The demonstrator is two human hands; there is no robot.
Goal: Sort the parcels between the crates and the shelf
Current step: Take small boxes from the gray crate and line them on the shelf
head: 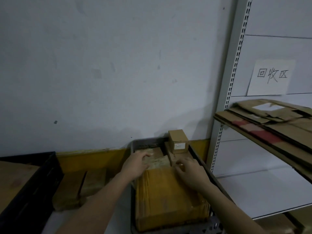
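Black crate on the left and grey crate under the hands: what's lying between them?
In the head view, brown parcels lie on the floor between the black crate and the grey crate, against the yellow wall base.
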